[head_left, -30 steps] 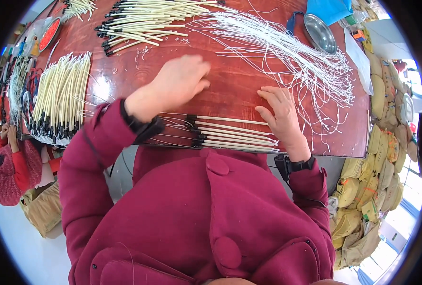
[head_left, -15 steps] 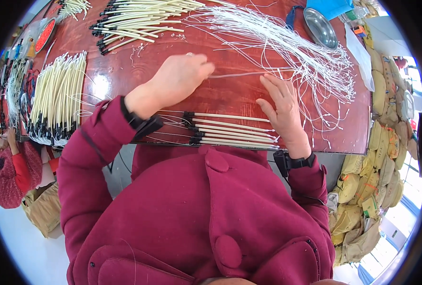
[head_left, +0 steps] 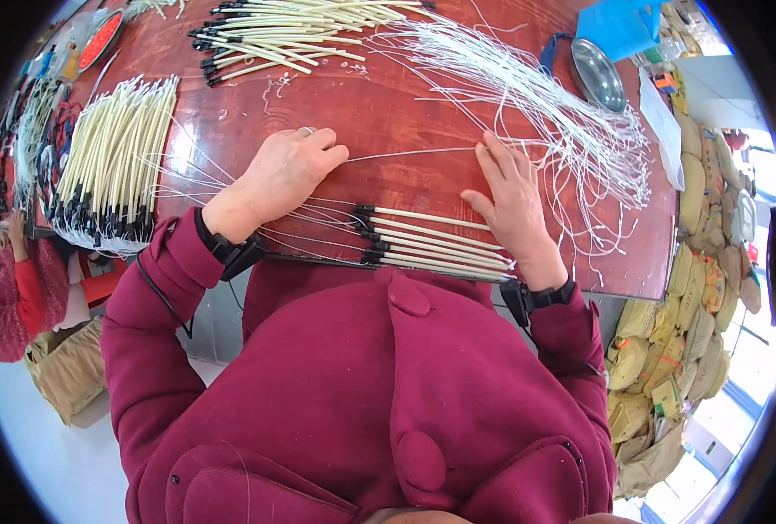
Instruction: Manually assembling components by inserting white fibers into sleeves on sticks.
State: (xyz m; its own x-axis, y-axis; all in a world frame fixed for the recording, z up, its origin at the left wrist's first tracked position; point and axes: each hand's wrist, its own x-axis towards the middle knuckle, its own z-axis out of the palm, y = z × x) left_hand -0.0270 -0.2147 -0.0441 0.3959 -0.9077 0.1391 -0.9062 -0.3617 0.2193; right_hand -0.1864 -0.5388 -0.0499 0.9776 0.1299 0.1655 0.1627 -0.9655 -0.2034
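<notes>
My left hand (head_left: pixel 290 171) is closed, with thumb and fingertips pinched on the end of a thin white cord (head_left: pixel 414 154). The cord runs across to my right hand (head_left: pixel 512 185), which lies open with fingers stretched and thumb apart; the cord's far end goes under or beside its fingertips. Just below my hands, a row of several cream tubes (head_left: pixel 444 237) with black ends lies along the near table edge. Thin white cords trail leftward from those black ends, below my left hand. Beyond my right hand spreads a big loose bundle of white cords (head_left: pixel 501 79).
Another heap of cream tubes (head_left: pixel 292 35) lies at the back of the red table (head_left: pixel 388 105). A dense stack of tubes (head_left: pixel 117 144) stands at left. A metal dish (head_left: pixel 599 77) and blue container (head_left: pixel 617 28) sit back right. Filled sacks (head_left: pixel 667 349) line the right; a person (head_left: pixel 12 297) is at left.
My left hand has drawn left and a little nearer, and the cord between my hands is longer and straighter. My right hand stays in nearly the same place.
</notes>
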